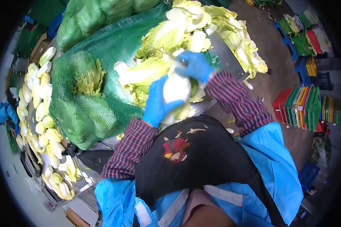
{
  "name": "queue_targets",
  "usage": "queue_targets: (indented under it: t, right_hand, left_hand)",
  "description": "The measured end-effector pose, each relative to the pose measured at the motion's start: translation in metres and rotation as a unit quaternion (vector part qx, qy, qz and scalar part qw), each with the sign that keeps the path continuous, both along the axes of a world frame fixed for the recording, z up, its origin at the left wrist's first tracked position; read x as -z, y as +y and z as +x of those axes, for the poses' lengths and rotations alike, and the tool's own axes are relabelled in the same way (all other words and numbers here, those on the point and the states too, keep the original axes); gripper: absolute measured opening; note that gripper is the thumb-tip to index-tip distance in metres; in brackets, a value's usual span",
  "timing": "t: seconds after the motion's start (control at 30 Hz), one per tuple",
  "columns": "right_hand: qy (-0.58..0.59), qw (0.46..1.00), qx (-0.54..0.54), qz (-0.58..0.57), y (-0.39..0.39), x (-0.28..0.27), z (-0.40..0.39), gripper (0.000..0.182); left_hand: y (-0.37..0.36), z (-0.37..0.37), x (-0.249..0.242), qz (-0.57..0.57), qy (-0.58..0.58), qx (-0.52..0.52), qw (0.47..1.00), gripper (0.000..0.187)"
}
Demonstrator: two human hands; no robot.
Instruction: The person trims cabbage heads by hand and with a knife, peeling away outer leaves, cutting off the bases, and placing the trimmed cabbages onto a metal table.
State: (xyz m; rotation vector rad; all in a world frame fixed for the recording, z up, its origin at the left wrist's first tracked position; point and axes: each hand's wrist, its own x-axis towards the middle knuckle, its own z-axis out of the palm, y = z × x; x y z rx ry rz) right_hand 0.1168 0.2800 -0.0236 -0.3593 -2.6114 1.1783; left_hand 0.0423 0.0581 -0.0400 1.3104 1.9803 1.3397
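My left hand [157,101], in a blue glove, grips a napa cabbage [177,89] from its near left side, thumb stretched along the bottom. The cabbage's white base faces me. At its upper right is my right hand [196,66], also gloved and slightly blurred, with fingers closed around a knife. The thin knife blade [163,52] points up and left over the leaves; its handle is hidden in the glove. Loose cabbage leaves [151,72] lie around and beneath both hands, on a green mesh sack [113,60] and the metal table [225,53].
Leaves pile along the table's right edge [250,56]. Full green mesh sacks [102,19] stand at the back. At left, trimmed cabbages [39,94] cover another surface, with a person in blue [4,112] beyond. Coloured crates [297,108] stand on the floor at right.
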Motion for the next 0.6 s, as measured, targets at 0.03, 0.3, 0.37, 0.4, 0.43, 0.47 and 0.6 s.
queue_targets:
  t: [0.03,0.3,0.37,0.4,0.43,0.47,0.6]
  right_hand:
    - [-0.074,0.995,0.067,-0.008,0.022,0.023,-0.012,0.047]
    - [0.002,0.948,0.248,-0.2,-0.001,0.0,0.053,0.043]
    - [-0.065,0.867,0.257,-0.423,-0.045,0.015,0.078,0.052]
    - [-0.1,0.82,0.263,-0.498,-0.066,0.025,0.083,0.059]
    - [-0.077,0.803,0.246,-0.538,-0.086,0.036,0.086,0.062]
    - [-0.052,0.783,0.229,-0.576,-0.099,0.049,0.083,0.065]
    - [0.092,0.81,0.135,-0.563,-0.083,0.027,0.059,0.08]
  left_hand:
    - [-0.005,0.008,0.006,0.011,0.036,0.01,0.999,0.086]
    - [-0.053,0.03,0.039,-0.057,-0.165,-0.033,0.984,0.086]
    - [-0.043,0.028,0.044,-0.092,-0.16,-0.072,0.98,0.087]
    - [-0.035,0.024,0.045,-0.092,-0.16,-0.073,0.98,0.087]
    - [-0.028,0.021,0.045,-0.118,-0.148,-0.062,0.98,0.085]
    - [-0.021,0.018,0.043,-0.144,-0.134,-0.05,0.979,0.083]
    - [-0.003,0.02,0.029,-0.057,-0.19,-0.086,0.976,0.078]
